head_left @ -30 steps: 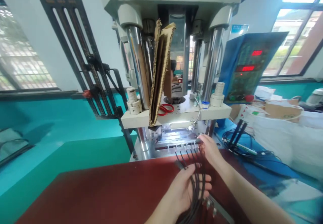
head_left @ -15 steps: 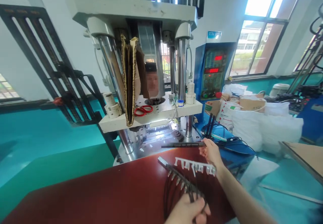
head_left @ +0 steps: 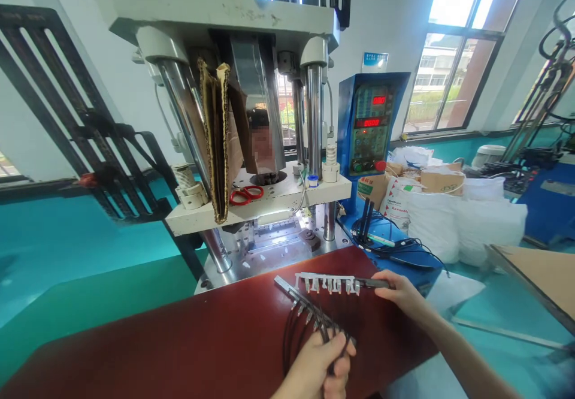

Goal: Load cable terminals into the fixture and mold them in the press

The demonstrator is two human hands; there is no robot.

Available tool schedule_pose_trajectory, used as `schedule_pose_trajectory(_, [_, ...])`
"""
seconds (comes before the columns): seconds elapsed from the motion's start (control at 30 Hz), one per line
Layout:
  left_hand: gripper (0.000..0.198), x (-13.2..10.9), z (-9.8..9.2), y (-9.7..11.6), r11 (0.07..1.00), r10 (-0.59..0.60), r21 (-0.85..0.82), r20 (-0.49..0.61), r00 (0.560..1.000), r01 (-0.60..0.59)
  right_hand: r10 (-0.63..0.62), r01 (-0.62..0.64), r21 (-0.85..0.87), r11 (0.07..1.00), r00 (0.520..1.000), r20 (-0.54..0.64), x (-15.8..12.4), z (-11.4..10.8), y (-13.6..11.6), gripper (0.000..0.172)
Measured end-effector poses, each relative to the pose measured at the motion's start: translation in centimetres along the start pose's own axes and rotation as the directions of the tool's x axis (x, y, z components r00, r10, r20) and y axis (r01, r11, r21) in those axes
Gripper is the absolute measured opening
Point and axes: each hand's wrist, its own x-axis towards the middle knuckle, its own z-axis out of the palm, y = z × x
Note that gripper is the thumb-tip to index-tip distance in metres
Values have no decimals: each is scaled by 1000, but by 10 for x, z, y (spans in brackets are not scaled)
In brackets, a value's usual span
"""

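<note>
While both hands work low in the view, the left hand (head_left: 330,357), between five and six o'clock, is closed round the lower end of the near bar (head_left: 309,307) and some black cables (head_left: 286,342). The near bar slants over the red table (head_left: 157,351), its bare, silvery end towards ten o'clock and its gripped end towards four. Its body is dark and narrow, and small shiny metal clips (head_left: 308,318) stand in a row along its lower edge; the cables curve down from this row in thin loops.

At four o'clock the right hand (head_left: 402,296) pinches the end of the far bar (head_left: 372,283) between thumb and fingers. This one is dark, slim and nearly level, pointing towards nine o'clock. In line with it, at five o'clock, is the strip (head_left: 330,278), pale grey and comb-like, with short metal-tipped teeth facing six o'clock. Whether the strip rests on the far bar or only beside it, I cannot tell.

Beyond the table stands the press (head_left: 278,205), with red scissors (head_left: 247,195) on its ledge near nine o'clock. The blue control box (head_left: 372,123), showing red digits, is at two o'clock.
</note>
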Motion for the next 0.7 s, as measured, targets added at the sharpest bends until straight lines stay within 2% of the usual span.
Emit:
schedule_pose_trajectory(0.1, [47, 1, -1, 0, 1000, -3, 18, -14, 1000, 3, -147, 146, -405, 902, 989, 28, -2, -4, -4, 10])
schedule_pose_trajectory(0.17, [47, 2, -1, -1, 1000, -3, 23, -22, 1000, 3, -185, 181, -505, 844, 982, 44, -3, -4, -14, 12])
schedule_pose_trajectory(0.3, [45, 2, 1, -2, 999, -7, 46, -27, 1000, 9, -335, 331, -369, 868, 941, 56, -7, 3, -56, 19])
schedule_pose_trajectory(0.4, [47, 1, 3, -4, 997, -20, 68, -31, 999, 22, -439, 476, -374, 796, 880, 184, -10, 16, -90, 21])
schedule_pose_trajectory(0.47, [50, -1, 5, -4, 996, -16, 91, -14, 1000, 17, -458, 529, -417, 739, 848, 266, -8, 24, -103, 17])
schedule_pose_trajectory(0.53, [53, -5, 8, -3, 992, 12, 124, -6, 1000, -11, -439, 519, -381, 765, 853, 281, -4, 25, -107, 21])
schedule_pose_trajectory(0.57, [54, -8, 10, -2, 989, 27, 149, -3, 1000, -27, -423, 482, -339, 808, 875, 236, -1, 20, -105, 22])
schedule_pose_trajectory(0.63, [55, -18, 15, 1, 976, 40, 215, 32, 999, -46, -367, 354, -251, 901, 930, -3, 2, -2, -95, 23])
schedule_pose_trajectory(0.67, [53, -26, 18, 3, 967, 36, 248, 59, 998, -50, -317, 278, -220, 935, 933, -172, 1, -18, -88, 24])
schedule_pose_trajectory(0.7, [51, -35, 19, 5, 962, 33, 268, 76, 997, -53, -267, 207, -199, 958, 895, -357, -1, -37, -79, 26])
